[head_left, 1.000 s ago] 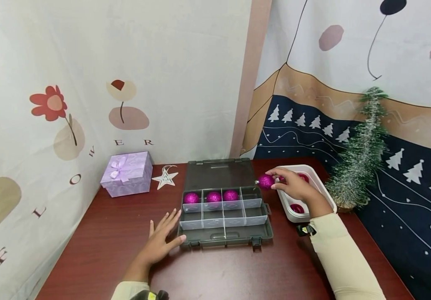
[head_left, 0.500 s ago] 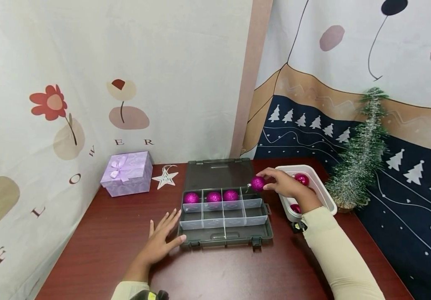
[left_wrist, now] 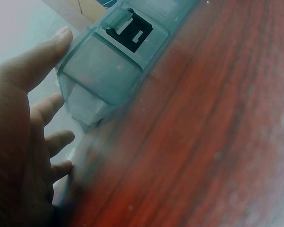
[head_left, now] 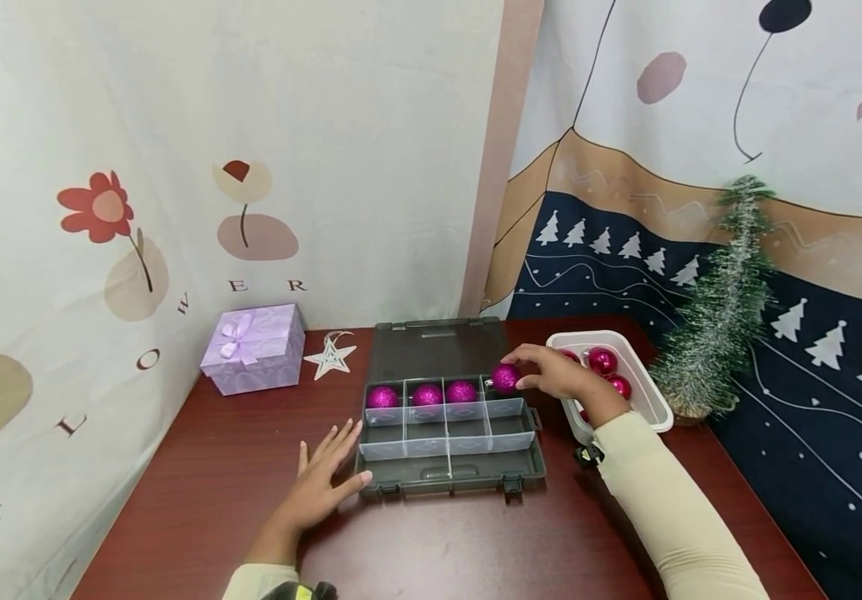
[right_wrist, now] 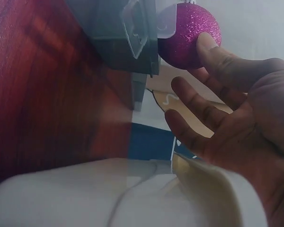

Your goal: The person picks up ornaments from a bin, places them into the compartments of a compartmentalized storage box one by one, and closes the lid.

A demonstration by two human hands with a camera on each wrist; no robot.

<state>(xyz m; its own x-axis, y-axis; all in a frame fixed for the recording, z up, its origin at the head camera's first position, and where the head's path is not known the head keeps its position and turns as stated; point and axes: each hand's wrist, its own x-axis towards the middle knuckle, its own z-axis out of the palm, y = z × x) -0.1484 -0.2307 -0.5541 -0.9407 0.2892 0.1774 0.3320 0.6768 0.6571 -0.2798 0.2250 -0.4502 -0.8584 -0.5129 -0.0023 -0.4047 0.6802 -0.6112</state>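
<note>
My right hand (head_left: 557, 372) pinches a glittery magenta Christmas ball (head_left: 505, 378) over the back right compartment of a grey organizer box (head_left: 452, 482). In the right wrist view, the thumb and forefinger hold the ball (right_wrist: 189, 35) at the box's edge, the other fingers apart from it. Three like balls (head_left: 427, 394) sit in the other back compartments, one in each. My left hand (head_left: 320, 482) lies with fingers spread at the box's left front corner. The left wrist view shows its thumb beside the box wall (left_wrist: 102, 68); whether it touches, I cannot tell.
Right of the box, a white tub (head_left: 654, 398) holds several shiny magenta balls (head_left: 602, 361). A small tinsel tree (head_left: 724, 308) stands behind the tub. A lilac gift box (head_left: 254, 348) and a white star (head_left: 331, 356) are at the back left. The box lid (head_left: 438, 348) lies folded back.
My right hand has carried the glittery ball left and down from beside the tub to the back right compartment. More of the tub's balls show. The left hand has stayed still.
</note>
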